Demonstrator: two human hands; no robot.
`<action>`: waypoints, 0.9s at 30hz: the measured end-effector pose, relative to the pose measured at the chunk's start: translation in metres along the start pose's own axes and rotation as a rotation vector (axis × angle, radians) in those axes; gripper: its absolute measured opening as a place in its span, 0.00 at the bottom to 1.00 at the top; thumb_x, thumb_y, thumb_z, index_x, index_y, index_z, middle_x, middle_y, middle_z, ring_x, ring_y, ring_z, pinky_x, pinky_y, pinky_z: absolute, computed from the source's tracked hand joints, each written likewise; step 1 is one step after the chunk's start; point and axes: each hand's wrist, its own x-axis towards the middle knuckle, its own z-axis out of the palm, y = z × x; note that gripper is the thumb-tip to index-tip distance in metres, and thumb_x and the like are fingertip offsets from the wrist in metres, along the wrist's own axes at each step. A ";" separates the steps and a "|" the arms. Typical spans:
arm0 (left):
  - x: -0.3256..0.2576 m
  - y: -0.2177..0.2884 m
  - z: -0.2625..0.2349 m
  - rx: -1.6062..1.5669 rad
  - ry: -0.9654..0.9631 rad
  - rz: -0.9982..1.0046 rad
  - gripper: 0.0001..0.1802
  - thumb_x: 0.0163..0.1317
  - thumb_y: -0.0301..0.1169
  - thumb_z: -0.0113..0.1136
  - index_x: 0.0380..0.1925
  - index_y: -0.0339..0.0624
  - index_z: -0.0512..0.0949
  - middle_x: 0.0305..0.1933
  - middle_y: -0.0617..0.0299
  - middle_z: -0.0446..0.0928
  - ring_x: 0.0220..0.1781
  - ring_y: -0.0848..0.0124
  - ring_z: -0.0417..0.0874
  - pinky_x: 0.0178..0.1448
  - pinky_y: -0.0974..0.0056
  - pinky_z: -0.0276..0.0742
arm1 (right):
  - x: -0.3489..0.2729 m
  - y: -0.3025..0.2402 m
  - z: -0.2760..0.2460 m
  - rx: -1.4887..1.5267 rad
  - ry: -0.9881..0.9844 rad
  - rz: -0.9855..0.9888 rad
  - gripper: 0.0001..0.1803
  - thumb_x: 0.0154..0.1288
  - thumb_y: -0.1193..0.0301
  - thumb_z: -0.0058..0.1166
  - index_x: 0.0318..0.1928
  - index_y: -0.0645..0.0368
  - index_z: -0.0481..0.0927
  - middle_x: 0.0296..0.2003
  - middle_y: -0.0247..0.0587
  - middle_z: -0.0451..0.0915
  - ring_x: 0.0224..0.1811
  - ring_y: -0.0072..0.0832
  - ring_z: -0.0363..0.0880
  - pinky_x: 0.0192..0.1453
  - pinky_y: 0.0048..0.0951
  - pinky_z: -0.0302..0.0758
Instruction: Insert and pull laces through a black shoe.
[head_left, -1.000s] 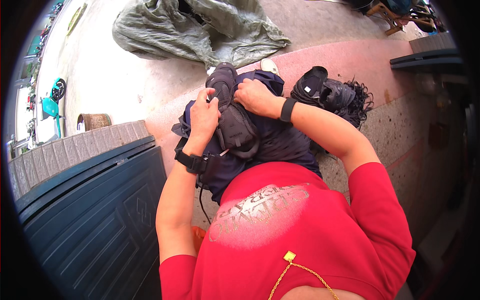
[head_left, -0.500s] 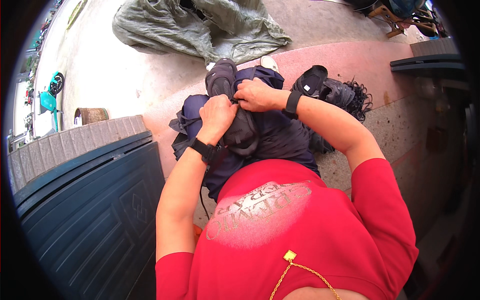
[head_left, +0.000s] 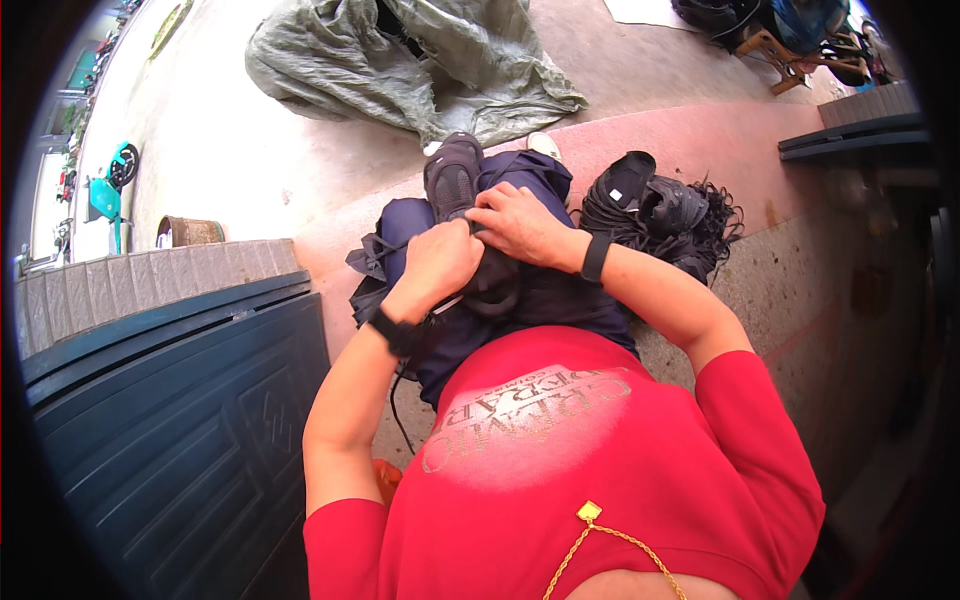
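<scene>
A dark mesh shoe (head_left: pixel 452 185) lies lengthwise across my lap, toe pointing away from me. My left hand (head_left: pixel 441 262) is closed in a fist-like pinch over the middle of the shoe, at its lacing. From the other side my right hand (head_left: pixel 522 226) meets it, fingers bent and their tips pressed together on the same spot. The fingertips of both hands nearly touch. Whatever is pinched between them is too small and covered to make out. The heel end of the shoe, nearer my body, is partly hidden under my hands.
To my right lies a pile of black shoes (head_left: pixel 665 210) with loose, looping laces. A grey-green cloth (head_left: pixel 400 70) is heaped ahead. A blue metal door (head_left: pixel 180 430) stands at left, a round brown pot (head_left: pixel 192 231) beyond it. A wooden stand (head_left: pixel 775 60) is at far right.
Both hands stay together at the shoe's middle, with small shifts of the fingers. My right hand's fingers now lie more over the shoe. The whole view has tilted slightly.
</scene>
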 end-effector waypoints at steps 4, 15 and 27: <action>-0.013 -0.028 -0.023 -0.683 -0.089 -0.156 0.13 0.58 0.34 0.51 0.22 0.34 0.73 0.20 0.64 0.71 0.24 0.75 0.70 0.30 0.69 0.66 | 0.016 -0.020 0.004 0.006 -0.002 -0.118 0.09 0.49 0.64 0.56 0.31 0.52 0.80 0.29 0.36 0.75 0.36 0.35 0.72 0.35 0.38 0.68; -0.021 -0.048 -0.005 -0.970 -0.031 -0.391 0.11 0.59 0.28 0.50 0.37 0.32 0.76 0.26 0.61 0.76 0.24 0.77 0.74 0.31 0.72 0.71 | 0.050 0.000 0.011 -0.013 -0.269 0.027 0.14 0.55 0.60 0.53 0.32 0.58 0.73 0.26 0.46 0.78 0.33 0.41 0.78 0.34 0.40 0.70; 0.015 -0.061 0.027 -0.274 0.316 -0.130 0.10 0.57 0.35 0.51 0.28 0.40 0.76 0.30 0.52 0.77 0.37 0.54 0.77 0.40 0.53 0.71 | 0.056 0.018 0.030 0.363 -0.148 0.359 0.16 0.56 0.61 0.51 0.29 0.65 0.72 0.28 0.57 0.75 0.35 0.51 0.74 0.39 0.44 0.70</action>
